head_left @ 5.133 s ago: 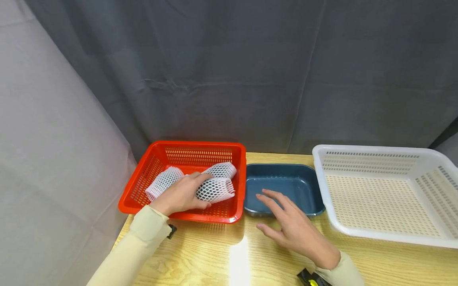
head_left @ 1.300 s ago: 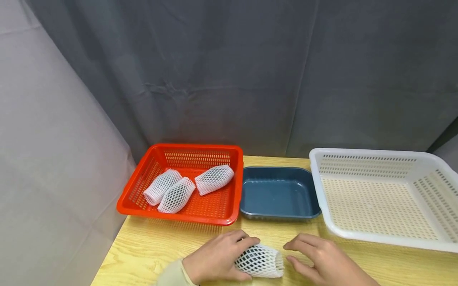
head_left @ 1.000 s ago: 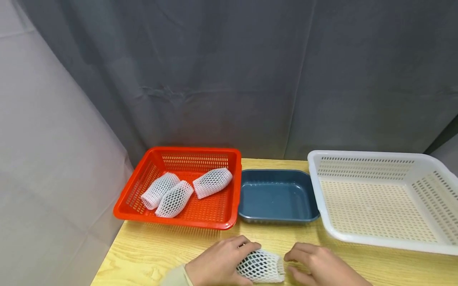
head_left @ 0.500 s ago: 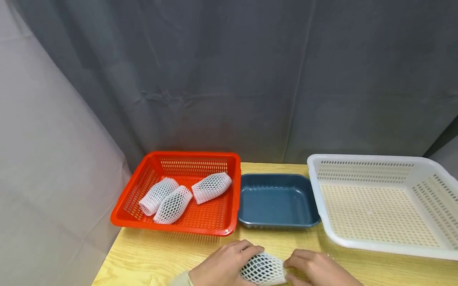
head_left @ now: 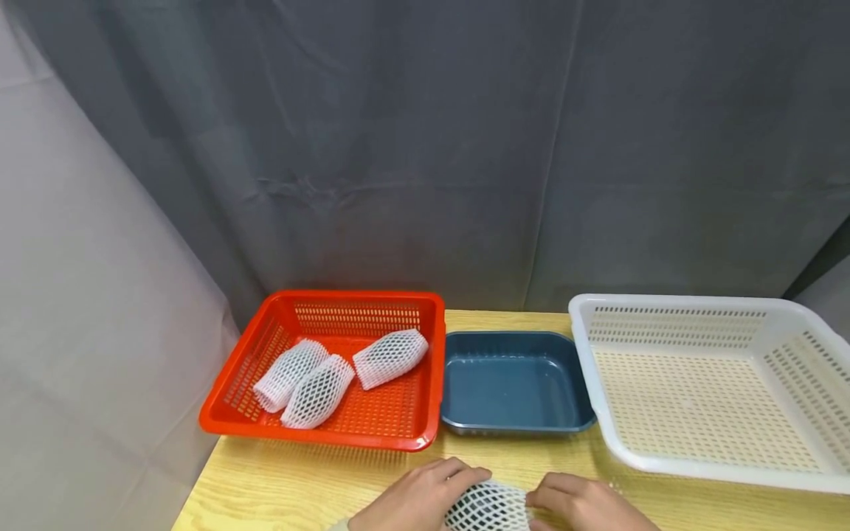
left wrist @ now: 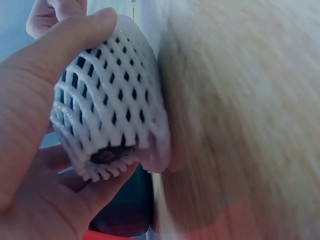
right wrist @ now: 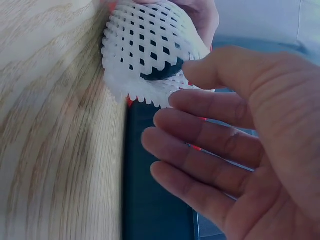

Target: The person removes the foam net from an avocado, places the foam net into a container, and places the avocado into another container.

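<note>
My left hand [head_left: 420, 497] grips a white foam net sleeve [head_left: 489, 509] low over the table at the front, its thumb and fingers wrapped round the sides. Inside the mesh sits a dark rounded thing [right wrist: 165, 73]; a brownish spot shows on its end in the left wrist view. From the right, my right hand [head_left: 586, 504] has thumb and index finger pinching the sleeve's open rim, while its other fingers [right wrist: 195, 150] extend loosely below. Several like sleeves are elsewhere: three netted pieces [head_left: 390, 358] lie in the red basket [head_left: 425, 444].
A dark blue tray [head_left: 518, 429] stands between the red basket and a large white basket [head_left: 724, 479] on the right. All three stand on the wooden table [head_left: 265, 487], behind my hands. A grey curtain [head_left: 398, 147] hangs at the back, with a pale cloth [head_left: 99, 295] on the left.
My left hand has taken a netted piece from the red basket to the table front. My right hand has come down from near the blue tray to the sleeve's rim. The head view has tilted up.
</note>
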Demonstrator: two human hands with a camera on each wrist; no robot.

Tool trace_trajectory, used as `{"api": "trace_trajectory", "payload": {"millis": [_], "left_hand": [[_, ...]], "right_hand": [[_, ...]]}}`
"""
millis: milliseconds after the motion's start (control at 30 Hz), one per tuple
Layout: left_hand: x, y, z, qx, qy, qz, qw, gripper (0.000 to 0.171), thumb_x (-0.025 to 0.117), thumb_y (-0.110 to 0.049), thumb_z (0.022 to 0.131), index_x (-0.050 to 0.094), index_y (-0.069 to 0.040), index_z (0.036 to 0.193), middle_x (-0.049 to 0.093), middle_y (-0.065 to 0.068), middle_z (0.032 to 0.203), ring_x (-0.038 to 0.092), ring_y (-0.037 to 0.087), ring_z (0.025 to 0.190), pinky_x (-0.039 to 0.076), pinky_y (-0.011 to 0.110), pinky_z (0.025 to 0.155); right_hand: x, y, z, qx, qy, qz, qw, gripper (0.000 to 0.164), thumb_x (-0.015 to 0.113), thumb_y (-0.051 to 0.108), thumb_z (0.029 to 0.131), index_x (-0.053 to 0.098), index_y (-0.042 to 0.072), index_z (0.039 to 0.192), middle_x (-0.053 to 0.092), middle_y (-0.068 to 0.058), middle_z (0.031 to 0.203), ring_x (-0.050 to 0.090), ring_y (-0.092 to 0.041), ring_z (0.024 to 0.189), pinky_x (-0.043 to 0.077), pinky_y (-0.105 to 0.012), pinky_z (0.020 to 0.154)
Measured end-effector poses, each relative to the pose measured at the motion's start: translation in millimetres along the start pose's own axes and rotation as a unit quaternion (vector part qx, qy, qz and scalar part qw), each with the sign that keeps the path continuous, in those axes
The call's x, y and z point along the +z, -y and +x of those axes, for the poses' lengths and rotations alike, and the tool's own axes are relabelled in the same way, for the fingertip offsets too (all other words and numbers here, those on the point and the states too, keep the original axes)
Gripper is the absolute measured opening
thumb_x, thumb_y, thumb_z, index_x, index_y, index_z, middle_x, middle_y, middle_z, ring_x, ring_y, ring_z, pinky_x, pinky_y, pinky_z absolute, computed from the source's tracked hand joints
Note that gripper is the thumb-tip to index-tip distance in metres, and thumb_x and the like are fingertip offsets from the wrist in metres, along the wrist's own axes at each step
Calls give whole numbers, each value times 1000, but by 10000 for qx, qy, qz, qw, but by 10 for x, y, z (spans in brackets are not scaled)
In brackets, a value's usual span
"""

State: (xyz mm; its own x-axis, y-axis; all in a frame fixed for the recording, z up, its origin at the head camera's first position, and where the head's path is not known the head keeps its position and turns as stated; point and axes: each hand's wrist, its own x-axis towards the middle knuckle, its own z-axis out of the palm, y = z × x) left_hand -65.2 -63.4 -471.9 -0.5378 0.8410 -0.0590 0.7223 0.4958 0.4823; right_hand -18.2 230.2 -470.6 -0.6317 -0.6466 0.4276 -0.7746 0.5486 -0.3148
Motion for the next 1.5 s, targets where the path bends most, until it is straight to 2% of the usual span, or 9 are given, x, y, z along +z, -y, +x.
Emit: {"api": "trace_trajectory", "payload": {"millis": [167, 333, 600, 767, 900, 1000, 1167, 1367, 1500], "left_hand": [[-4, 11, -5, 0, 8, -40, 10000, 73, 69, -59, 92, 44, -28, 153, 63, -9, 138, 60, 1, 117, 56, 23, 98], [16, 10, -3, 177, -194, 241, 9994, 71, 67, -57, 95, 45, -24, 154, 64, -6, 136, 62, 4, 117, 55, 22, 98], [27, 16, 20, 39, -112, 137, 9998, 67, 62, -56, 99, 45, -22, 154, 64, -6, 138, 62, 5, 122, 55, 22, 100], [47, 19, 27, 91, -243, 267, 9993, 65, 59, -55, 100, 47, -20, 153, 65, -4, 137, 63, 5, 121, 55, 21, 99], [52, 24, 28, 65, -292, 347, 9990, 64, 58, -56, 100, 48, -20, 152, 66, -5, 136, 64, 5, 119, 55, 21, 98], [57, 23, 33, 58, -350, 407, 9985, 63, 58, -56, 100, 49, -19, 151, 67, -6, 133, 64, 5, 118, 56, 20, 96], [78, 18, 28, 43, -399, 516, 9979, 62, 57, -56, 101, 51, -18, 149, 68, -5, 130, 66, 5, 115, 56, 19, 94], [86, 28, 32, 50, -423, 481, 9979, 62, 57, -55, 101, 51, -17, 149, 68, -5, 130, 65, 5, 115, 56, 19, 93], [89, 36, 43, 26, -384, 414, 9984, 62, 56, -56, 101, 51, -17, 149, 68, -5, 129, 66, 4, 114, 57, 19, 92]], "right_hand": [[20, 13, 27, -208, -414, -284, 9985, 8, 80, 29, 90, 74, 24, 94, 65, 18, 87, 58, 10, 77, 44, -4, 65], [45, 8, 42, -434, -753, -323, 9957, 8, 81, 28, 89, 74, 24, 91, 66, 18, 85, 60, 9, 77, 46, -4, 66], [81, -40, 47, -717, -851, -142, 9937, 14, 84, 26, 85, 76, 18, 94, 68, 15, 87, 62, 7, 80, 47, -3, 67], [96, -16, 51, -647, -825, 64, 9945, 21, 87, 14, 77, 76, 18, 95, 68, 14, 88, 62, 8, 81, 48, -2, 68], [109, 9, 65, -727, -834, 210, 9936, 22, 85, 7, 79, 76, 17, 97, 67, 13, 87, 60, 9, 81, 47, -2, 68], [122, 29, 73, -802, -917, 241, 9923, 23, 84, 7, 81, 76, 19, 98, 66, 14, 87, 59, 9, 81, 46, -1, 68], [150, 77, 64, -710, -1031, 361, 9915, 31, 86, 8, 80, 72, 30, 96, 64, 19, 88, 59, 11, 83, 49, -3, 72], [142, 80, 52, -530, -964, 519, 9926, 28, 83, 5, 83, 72, 24, 100, 66, 15, 88, 60, 9, 81, 48, -3, 69], [149, 82, 59, -597, -1068, 560, 9909, 37, 85, 1, 78, 72, 28, 101, 64, 18, 89, 58, 12, 82, 48, -3, 71]]}}
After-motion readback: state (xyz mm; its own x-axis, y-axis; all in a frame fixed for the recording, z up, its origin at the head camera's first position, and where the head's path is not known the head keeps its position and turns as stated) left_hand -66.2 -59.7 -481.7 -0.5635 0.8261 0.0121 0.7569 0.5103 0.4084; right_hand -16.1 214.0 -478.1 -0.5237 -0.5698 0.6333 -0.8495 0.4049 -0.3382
